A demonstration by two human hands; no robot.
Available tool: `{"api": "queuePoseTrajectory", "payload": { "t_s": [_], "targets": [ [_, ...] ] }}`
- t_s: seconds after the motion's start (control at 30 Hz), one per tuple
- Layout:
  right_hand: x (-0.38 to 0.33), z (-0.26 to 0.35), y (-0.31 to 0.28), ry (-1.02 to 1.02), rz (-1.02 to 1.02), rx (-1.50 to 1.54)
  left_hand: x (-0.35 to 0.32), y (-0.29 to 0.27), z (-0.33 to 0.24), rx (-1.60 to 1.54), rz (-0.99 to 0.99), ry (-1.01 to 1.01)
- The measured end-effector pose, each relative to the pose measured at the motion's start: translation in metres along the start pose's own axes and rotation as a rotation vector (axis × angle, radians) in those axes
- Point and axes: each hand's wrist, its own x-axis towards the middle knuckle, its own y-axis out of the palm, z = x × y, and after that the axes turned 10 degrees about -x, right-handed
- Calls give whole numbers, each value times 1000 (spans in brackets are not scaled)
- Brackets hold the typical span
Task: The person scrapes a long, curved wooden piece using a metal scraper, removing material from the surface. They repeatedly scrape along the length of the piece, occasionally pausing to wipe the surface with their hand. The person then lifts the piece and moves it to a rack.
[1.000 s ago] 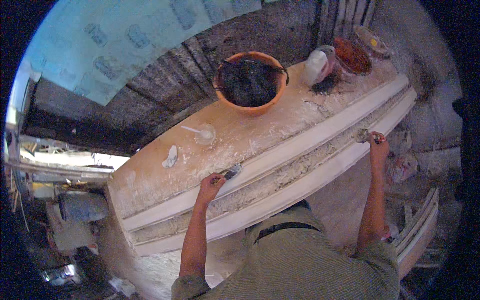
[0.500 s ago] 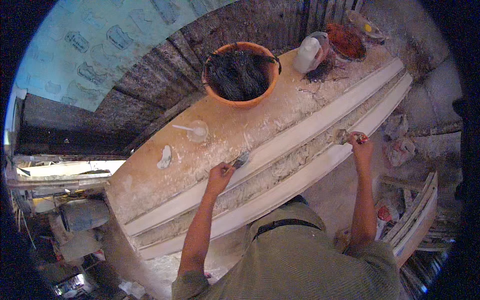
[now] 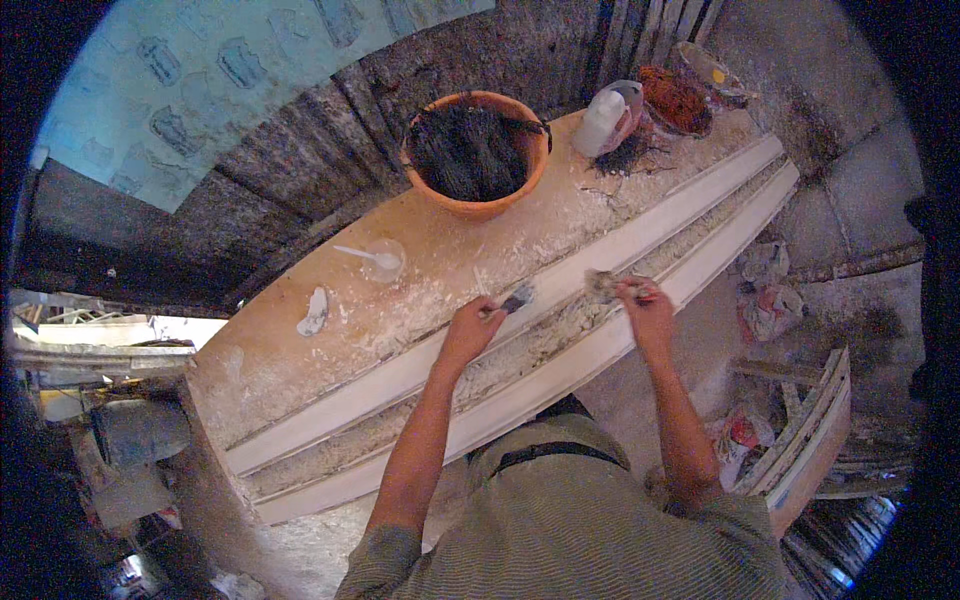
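My left hand (image 3: pixel 472 327) is closed round a small putty knife (image 3: pixel 519 297) with a grey-blue blade, held over the far rail. My right hand (image 3: pixel 645 305) grips a short handled tool whose end (image 3: pixel 601 286) looks brownish and clotted; whether it is a brush or a scraper is unclear. Both tools point toward each other above a long mould with two pale rails, the far rail (image 3: pixel 400 376) and the near rail (image 3: pixel 450 437). Between them runs a rough channel (image 3: pixel 490 370) filled with greyish, plaster-like material. The mould lies diagonally across a brown tabletop.
Beyond the mould stand an orange bucket (image 3: pixel 478 209) of black fibres, a white plastic jug (image 3: pixel 601 124) and a container of reddish fibre (image 3: pixel 676 100). A clear round lid with a white spoon (image 3: pixel 384 260) and a white flat piece (image 3: pixel 314 312) lie on the tabletop (image 3: pixel 270 360). A wooden frame (image 3: pixel 808 430) stands at right.
My right hand has moved left along the mould with its tool, closer to my left hand. My left hand has shifted slightly right and up with the putty knife. The view has shifted a little.
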Motion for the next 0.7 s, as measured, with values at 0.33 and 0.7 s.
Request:
{"api": "queuePoseTrajectory", "payload": {
  "t_s": [0.33,0.7],
  "targets": [
    [-65,101,215,-730,798,-195,-208,-145,93,-259,-582,-363],
    [81,66,82,-665,295,-327,-237,-92,89,-519,-668,-363]
  ]
}}
